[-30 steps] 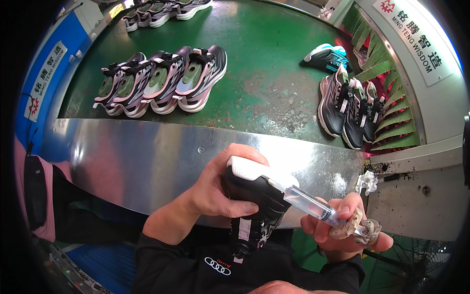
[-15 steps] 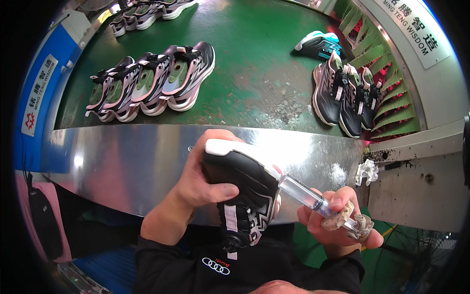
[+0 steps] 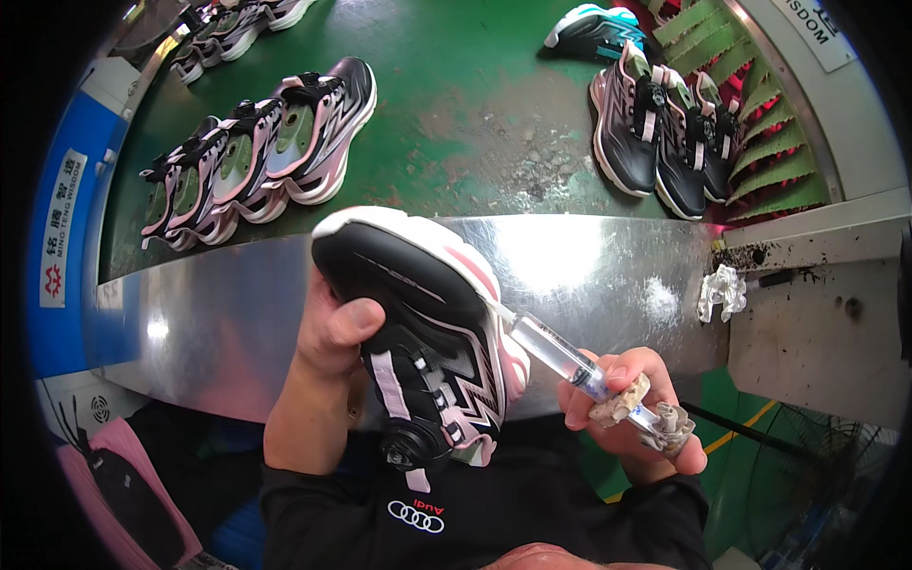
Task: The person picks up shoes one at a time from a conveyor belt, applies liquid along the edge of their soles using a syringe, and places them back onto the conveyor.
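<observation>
Shoe tipped sole-up, syringe at its edge

Now the left hand [image 3: 328, 328] grips a black-and-pink shoe [image 3: 427, 342] firmly, fingers wrapped round its side and thumb pressed on the upper. Compared with a moment ago, the shoe is raised and turned further, its sole facing up over the metal counter [image 3: 608, 275]. The right hand [image 3: 632, 408] pinches a clear syringe [image 3: 556, 347], fingers closed about its crusted rear end, the tip touching the sole's pink edge. That suggests the seam is being treated there. More shoes [image 3: 256, 157] wait on the green belt [image 3: 475, 104] beyond.
</observation>
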